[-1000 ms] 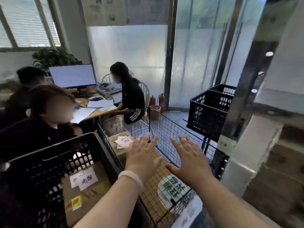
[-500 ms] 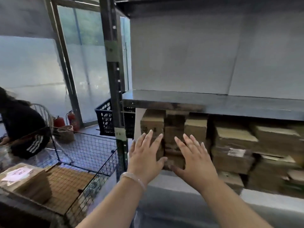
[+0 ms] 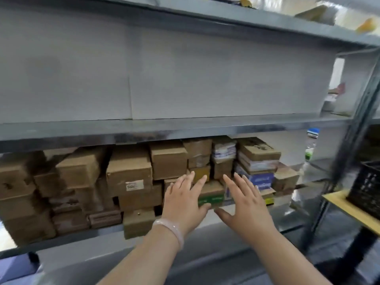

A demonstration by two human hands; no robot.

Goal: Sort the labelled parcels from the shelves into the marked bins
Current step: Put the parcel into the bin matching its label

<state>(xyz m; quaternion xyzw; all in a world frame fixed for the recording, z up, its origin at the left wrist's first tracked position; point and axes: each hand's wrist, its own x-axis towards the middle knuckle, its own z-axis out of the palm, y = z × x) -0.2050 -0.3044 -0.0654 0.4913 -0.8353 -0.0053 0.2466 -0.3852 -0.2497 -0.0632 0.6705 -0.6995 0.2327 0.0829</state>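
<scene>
Left parcels (image 3: 22,194): lay stacked on the lower shelf (image 3: 86,235), brown and smeared by blur; cut off at the left edge; no label could be read.
Labelled box (image 3: 129,167): sat right of them on top of other boxes; bore a white sticker (image 3: 134,185) with print too blurred to read.
Front box (image 3: 138,223): stood at the shelf's lip, below the labelled box.
Left hand (image 3: 183,200): hovered before the parcels, fingers spread and straight, gripping nothing; wore a pale bracelet (image 3: 170,229) at the wrist; hid the boxes behind it.
Green box (image 3: 211,194): showed between the two hands, brown with a green band; both ends were covered; touch by either thumb could not be told.
Right hand (image 3: 246,202): likewise spread and straight-fingered, gripping nothing; hovered just beside the left hand, apart from it.
Blue box (image 3: 261,179): peeked out past the right fingertips, under flat packets; white print unreadable.
Bottle (image 3: 312,145): stood near the shelf's right end, blurred.
Crate (image 3: 368,188): black, rested on a yellow-topped table (image 3: 337,202); cut off at the right edge, contents hidden.
</scene>
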